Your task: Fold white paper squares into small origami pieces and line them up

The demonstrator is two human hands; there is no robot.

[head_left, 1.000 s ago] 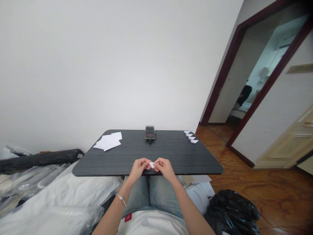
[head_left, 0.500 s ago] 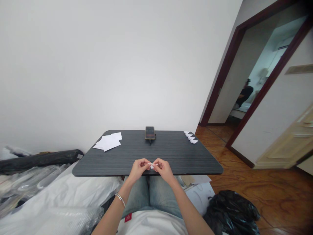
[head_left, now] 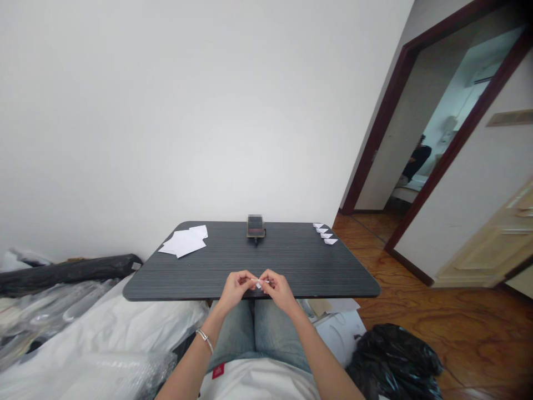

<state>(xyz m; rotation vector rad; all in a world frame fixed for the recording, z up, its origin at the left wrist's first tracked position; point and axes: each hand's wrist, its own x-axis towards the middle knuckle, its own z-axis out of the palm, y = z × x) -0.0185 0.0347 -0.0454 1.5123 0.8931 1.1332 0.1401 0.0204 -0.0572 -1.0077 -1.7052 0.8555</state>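
A small folded piece of white paper (head_left: 259,285) is pinched between my two hands, just above the near edge of the dark table (head_left: 225,258). My left hand (head_left: 239,286) grips its left side between thumb and fingers. On the other side, my right hand (head_left: 276,287) closes on it the same way, the fingertips of both hands almost meeting. Most of the paper is hidden by the fingers. Loose white paper sheets (head_left: 185,243) lie overlapping at the table's left. Several small folded white papers (head_left: 330,241) sit in a row at the far right corner.
A blurred device on a stand (head_left: 255,226) is at the table's back middle, against the white wall. A black plastic bag (head_left: 395,358) lies on the floor at right. Plastic-wrapped items (head_left: 95,339) fill the left side. Beyond the doorway, a person (head_left: 417,160) is visible.
Both hands stay nearly in place. The fingertips have shifted slightly on the folded paper, and a little less of it shows between them.
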